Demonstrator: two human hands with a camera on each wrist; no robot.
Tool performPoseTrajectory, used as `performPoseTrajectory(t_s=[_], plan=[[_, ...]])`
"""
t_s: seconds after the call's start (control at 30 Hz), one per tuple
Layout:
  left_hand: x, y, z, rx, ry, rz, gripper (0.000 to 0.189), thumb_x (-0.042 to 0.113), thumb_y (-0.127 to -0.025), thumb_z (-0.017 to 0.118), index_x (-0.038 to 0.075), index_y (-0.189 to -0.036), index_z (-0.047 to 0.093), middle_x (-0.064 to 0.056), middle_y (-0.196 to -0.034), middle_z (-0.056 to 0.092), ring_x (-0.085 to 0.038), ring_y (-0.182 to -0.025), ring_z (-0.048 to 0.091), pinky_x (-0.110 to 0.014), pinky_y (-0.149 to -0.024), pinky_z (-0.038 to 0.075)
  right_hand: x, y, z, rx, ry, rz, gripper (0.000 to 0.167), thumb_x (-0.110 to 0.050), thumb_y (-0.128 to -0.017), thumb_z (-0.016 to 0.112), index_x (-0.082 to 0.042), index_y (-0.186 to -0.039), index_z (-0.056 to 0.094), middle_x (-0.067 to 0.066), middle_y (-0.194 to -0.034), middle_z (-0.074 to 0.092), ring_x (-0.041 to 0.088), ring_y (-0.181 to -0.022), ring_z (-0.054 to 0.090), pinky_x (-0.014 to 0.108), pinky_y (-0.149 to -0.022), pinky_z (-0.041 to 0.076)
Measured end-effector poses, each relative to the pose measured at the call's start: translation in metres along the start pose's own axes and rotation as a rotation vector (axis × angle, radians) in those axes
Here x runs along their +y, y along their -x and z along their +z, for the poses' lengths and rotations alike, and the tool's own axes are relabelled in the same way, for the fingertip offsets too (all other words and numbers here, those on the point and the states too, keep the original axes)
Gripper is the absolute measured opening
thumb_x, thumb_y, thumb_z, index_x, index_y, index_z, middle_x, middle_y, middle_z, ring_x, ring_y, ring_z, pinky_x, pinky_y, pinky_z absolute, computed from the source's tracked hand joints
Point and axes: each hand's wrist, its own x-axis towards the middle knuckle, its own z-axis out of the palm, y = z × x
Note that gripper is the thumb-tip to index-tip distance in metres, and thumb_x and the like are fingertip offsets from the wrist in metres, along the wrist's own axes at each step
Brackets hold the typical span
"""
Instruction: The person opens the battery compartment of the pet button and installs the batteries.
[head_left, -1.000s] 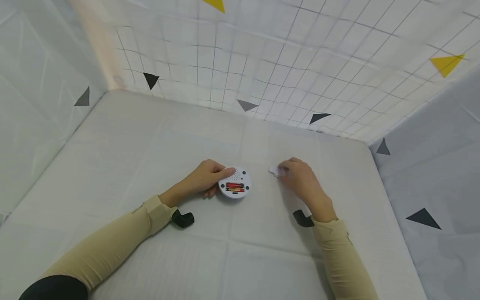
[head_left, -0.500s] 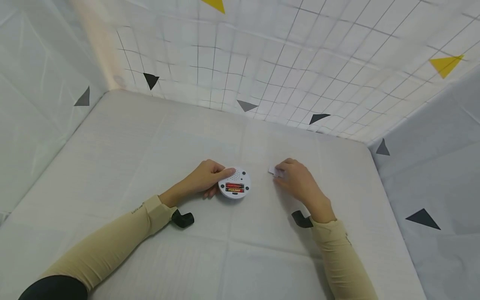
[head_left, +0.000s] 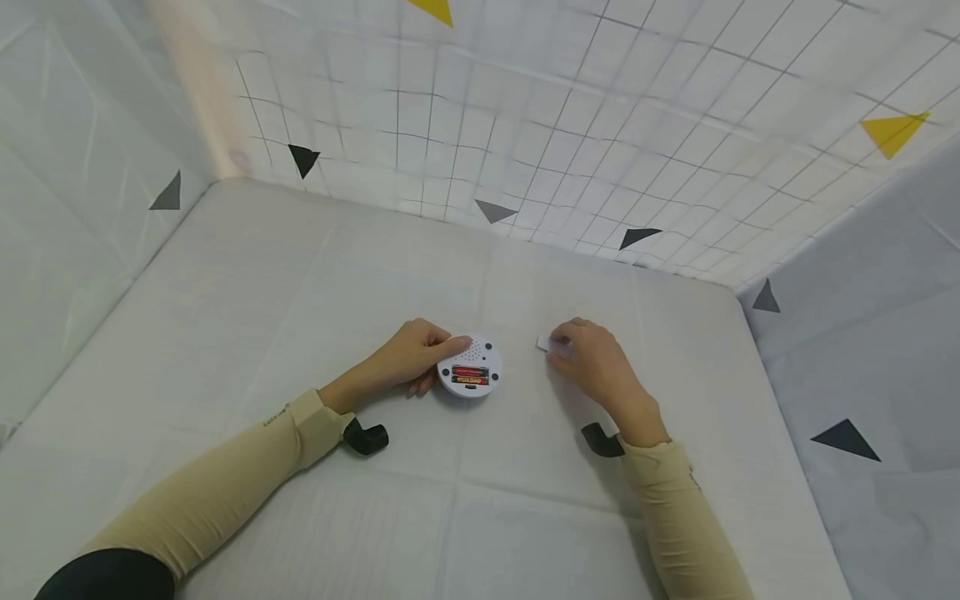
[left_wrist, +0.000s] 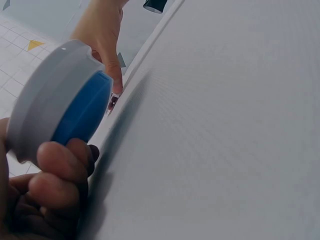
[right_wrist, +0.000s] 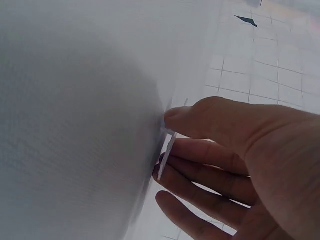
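Note:
My left hand (head_left: 416, 354) grips a round white device (head_left: 474, 353) by its left side, thumb on top and fingers beneath. Its upturned back has small speaker holes, dark round feet and an uncovered compartment with two red batteries (head_left: 470, 375). From the left wrist view, its underside shows a blue face (left_wrist: 82, 112) tilted above the white surface. To the right, apart from the device, my right hand (head_left: 596, 358) pinches a small white plastic cover (head_left: 543, 342). In the right wrist view the cover (right_wrist: 167, 155) is seen edge-on between thumb and fingers, close to the surface.
A white sheet (head_left: 375, 508) covers the table under both hands. Behind it rises a white wall with grid lines (head_left: 517, 108), and pale side walls (head_left: 885, 358) stand left and right. Dark and yellow triangles mark the walls.
My right hand has shifted slightly left, and its fingers now hide more of the white cover. The left hand and the device have stayed in place.

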Motion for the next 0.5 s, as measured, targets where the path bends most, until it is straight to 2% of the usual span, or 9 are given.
performPoseTrajectory(t_s=[0.27, 0.5], plan=[[0.001, 0.001, 0.0, 0.003, -0.01, 0.002, 0.046, 0.049, -0.106, 0.061, 0.009, -0.088, 0.075, -0.007, -0.052, 0.058, -0.016, -0.037, 0.05, -0.027, -0.038, 0.042, -0.007, 0.001, 0.0, 0.107, -0.032, -0.132, 0.027, -0.014, -0.091, 0.083, -0.001, -0.113, 0.075, 0.012, -0.105, 0.076, 0.03, -0.095, 0.071, 0.047, -0.087, 0.058], [0.001, 0.001, 0.0, 0.007, -0.006, -0.001, 0.046, 0.05, -0.105, 0.061, 0.01, -0.088, 0.075, -0.007, -0.051, 0.058, -0.016, -0.037, 0.049, -0.027, -0.038, 0.042, -0.025, 0.005, -0.006, 0.166, -0.071, -0.206, 0.028, -0.016, -0.09, 0.084, -0.004, -0.113, 0.076, 0.007, -0.102, 0.076, 0.026, -0.095, 0.071, 0.045, -0.09, 0.06]])
